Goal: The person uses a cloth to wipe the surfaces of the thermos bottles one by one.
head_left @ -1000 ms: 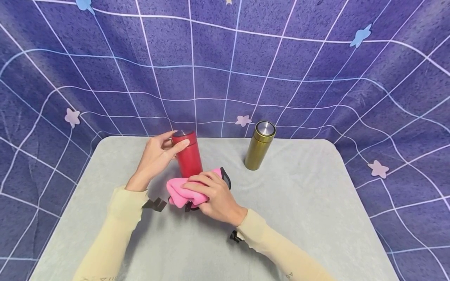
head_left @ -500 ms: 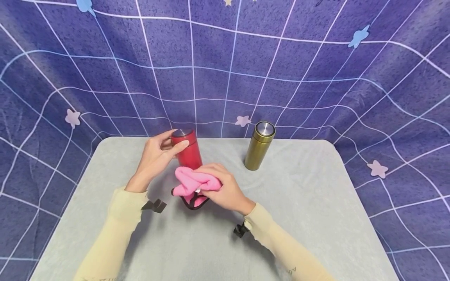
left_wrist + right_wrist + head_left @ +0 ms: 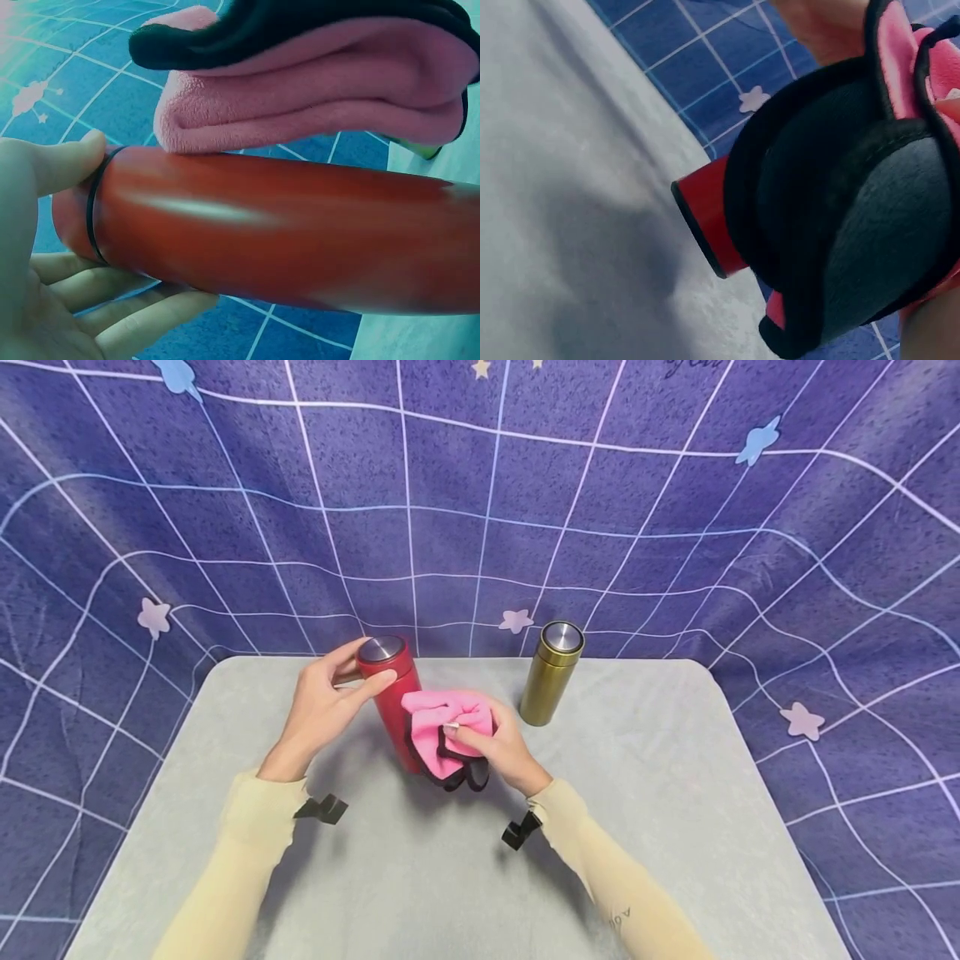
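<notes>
A red thermos bottle (image 3: 393,706) leans a little, its silver-topped lid (image 3: 382,648) tilted left. My left hand (image 3: 318,706) grips it near the lid, thumb on one side and fingers on the other, as the left wrist view shows at the black ring (image 3: 93,206). My right hand (image 3: 506,743) holds a bunched pink cloth (image 3: 450,714) with black edging and a dark backing (image 3: 885,232). The cloth touches the bottle's right side. In the right wrist view, the bottle's dark-rimmed base (image 3: 709,217) shows past the cloth. I cannot tell whether it touches the table.
A gold thermos bottle (image 3: 551,672) stands upright to the right, near the table's back edge. The table (image 3: 652,793) has a pale grey cover. A purple curtain (image 3: 450,535) with a grid pattern surrounds its back and sides.
My right hand has shifted the cloth up and to the right along the bottle and folded it differently. The bottle has tilted, its lid turning more toward the head camera.
</notes>
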A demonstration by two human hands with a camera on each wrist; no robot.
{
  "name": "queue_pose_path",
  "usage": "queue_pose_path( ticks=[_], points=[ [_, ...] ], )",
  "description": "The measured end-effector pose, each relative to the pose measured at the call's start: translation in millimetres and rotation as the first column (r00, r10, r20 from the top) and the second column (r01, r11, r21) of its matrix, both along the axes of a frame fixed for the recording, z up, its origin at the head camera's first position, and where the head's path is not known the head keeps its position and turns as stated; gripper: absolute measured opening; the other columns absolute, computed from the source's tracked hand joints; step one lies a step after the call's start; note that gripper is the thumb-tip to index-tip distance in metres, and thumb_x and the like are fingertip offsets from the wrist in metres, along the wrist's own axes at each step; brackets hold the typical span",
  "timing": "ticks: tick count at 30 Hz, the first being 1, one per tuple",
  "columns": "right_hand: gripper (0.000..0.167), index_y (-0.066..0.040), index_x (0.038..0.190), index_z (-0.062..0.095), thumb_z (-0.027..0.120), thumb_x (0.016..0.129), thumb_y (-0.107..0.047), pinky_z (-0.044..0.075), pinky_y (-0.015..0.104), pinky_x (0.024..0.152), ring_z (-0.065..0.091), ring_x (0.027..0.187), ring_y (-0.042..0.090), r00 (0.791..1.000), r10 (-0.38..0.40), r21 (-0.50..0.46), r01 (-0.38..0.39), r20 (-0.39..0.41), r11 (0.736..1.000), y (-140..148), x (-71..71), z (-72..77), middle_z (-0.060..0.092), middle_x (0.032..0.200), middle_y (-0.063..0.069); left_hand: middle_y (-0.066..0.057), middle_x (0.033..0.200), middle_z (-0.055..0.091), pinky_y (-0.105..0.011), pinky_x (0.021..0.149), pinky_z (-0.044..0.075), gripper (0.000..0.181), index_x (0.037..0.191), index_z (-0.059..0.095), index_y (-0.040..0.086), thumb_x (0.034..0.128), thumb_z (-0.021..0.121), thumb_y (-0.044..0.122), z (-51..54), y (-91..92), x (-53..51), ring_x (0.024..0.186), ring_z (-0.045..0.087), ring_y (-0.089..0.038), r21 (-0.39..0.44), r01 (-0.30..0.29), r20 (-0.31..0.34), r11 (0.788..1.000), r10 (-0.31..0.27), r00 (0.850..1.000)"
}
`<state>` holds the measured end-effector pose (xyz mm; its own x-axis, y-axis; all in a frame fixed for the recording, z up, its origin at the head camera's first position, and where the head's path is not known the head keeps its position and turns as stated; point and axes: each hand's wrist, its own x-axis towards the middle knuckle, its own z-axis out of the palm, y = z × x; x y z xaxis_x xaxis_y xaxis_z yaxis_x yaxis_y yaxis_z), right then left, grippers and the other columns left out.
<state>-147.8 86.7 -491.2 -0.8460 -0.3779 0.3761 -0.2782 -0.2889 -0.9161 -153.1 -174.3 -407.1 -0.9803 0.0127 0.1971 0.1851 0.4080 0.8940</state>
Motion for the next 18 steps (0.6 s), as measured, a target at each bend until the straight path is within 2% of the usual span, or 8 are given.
queue_pose_path(
  ticks=[1, 4, 6, 8, 11, 14, 18],
  points=[
    [0.03, 0.0, 0.126, 0.074, 0.073, 0.096, -0.004, 0.059, 0.028, 0.096, 0.072, 0.12, 0.028, 0.999, 0.033, -0.027, -0.033, 0.002, 0.999, 0.2, -2.2, 0.8, 0.075, 0.13, 0.014, -0.013, 0.122, 0.078, -0.016, 0.086, 0.056, 0.068, 0.153, 0.061, 0.013, 0.0933, 0.086, 0.034, -0.1, -1.0, 0.6, 0.115, 0.074, -0.024, -0.001, 0.001, -0.007, 1.0, -0.001, 1.0],
    [0.027, -0.006, 0.126, 0.075, 0.07, 0.099, -0.008, 0.06, 0.027, 0.093, 0.072, 0.12, 0.029, 0.996, 0.049, -0.066, -0.044, 0.072, 0.997, 2.3, -8.0, 3.5, 0.073, 0.136, 0.014, -0.014, 0.122, 0.078, -0.015, 0.084, 0.057, 0.067, 0.153, 0.061, 0.013, 0.0933, 0.086, 0.03, 0.9, -3.5, 3.4, 0.113, 0.075, -0.022, -0.001, 0.016, -0.018, 1.0, -0.016, 1.0],
    [0.025, -0.008, 0.12, 0.076, 0.073, 0.096, -0.009, 0.061, 0.026, 0.09, 0.075, 0.107, 0.021, 0.988, -0.042, -0.052, 0.05, 0.147, 0.997, 4.6, -11.5, 6.0, 0.078, 0.123, 0.008, -0.014, 0.123, 0.078, -0.016, 0.084, 0.058, 0.066, 0.152, 0.062, 0.013, 0.0928, 0.086, 0.028, -0.2, -4.9, 5.0, 0.112, 0.075, -0.018, 0.001, 0.041, -0.026, 0.999, -0.041, 0.999],
    [0.027, -0.008, 0.12, 0.075, 0.074, 0.093, -0.01, 0.062, 0.024, 0.086, 0.074, 0.094, 0.011, 0.964, -0.122, -0.024, 0.131, 0.238, 0.991, 5.8, -16.1, 9.1, 0.079, 0.111, 0.0, -0.014, 0.125, 0.077, -0.017, 0.085, 0.06, 0.065, 0.151, 0.063, 0.013, 0.0921, 0.087, 0.024, -2.1, -6.1, 6.6, 0.11, 0.074, -0.013, 0.008, 0.075, -0.032, 0.997, -0.074, 0.997],
    [0.037, 0.0, 0.129, 0.07, 0.073, 0.093, -0.009, 0.061, 0.022, 0.085, 0.072, 0.089, 0.008, 0.94, -0.151, -0.014, 0.163, 0.306, 0.987, 4.0, -25.3, 16.8, 0.077, 0.104, -0.004, -0.014, 0.13, 0.075, -0.02, 0.087, 0.061, 0.066, 0.151, 0.062, 0.012, 0.0911, 0.088, 0.019, -5.8, -7.0, 8.4, 0.107, 0.074, -0.007, 0.027, 0.134, -0.041, 0.991, -0.133, 0.99],
    [0.044, 0.004, 0.137, 0.063, 0.07, 0.095, -0.006, 0.062, 0.023, 0.079, 0.073, 0.083, 0.007, 0.927, -0.108, -0.04, 0.131, 0.36, 0.991, 0.6, -35.2, 25.3, 0.076, 0.1, -0.003, -0.014, 0.138, 0.071, -0.022, 0.09, 0.061, 0.067, 0.153, 0.06, 0.012, 0.0914, 0.087, 0.016, -8.3, -6.4, 10.2, 0.106, 0.074, -0.006, 0.053, 0.176, -0.046, 0.983, -0.173, 0.984],
    [0.041, 0.0, 0.137, 0.063, 0.066, 0.096, -0.005, 0.062, 0.022, 0.068, 0.072, 0.074, 0.008, 0.905, -0.03, -0.091, 0.076, 0.425, 0.993, -3.5, -48.0, 35.1, 0.076, 0.097, -0.001, -0.009, 0.145, 0.067, -0.023, 0.092, 0.061, 0.067, 0.153, 0.061, 0.014, 0.091, 0.087, 0.012, -9.7, -3.7, 10.5, 0.116, 0.07, -0.005, 0.069, 0.213, -0.081, 0.975, -0.208, 0.975]
  ],
)
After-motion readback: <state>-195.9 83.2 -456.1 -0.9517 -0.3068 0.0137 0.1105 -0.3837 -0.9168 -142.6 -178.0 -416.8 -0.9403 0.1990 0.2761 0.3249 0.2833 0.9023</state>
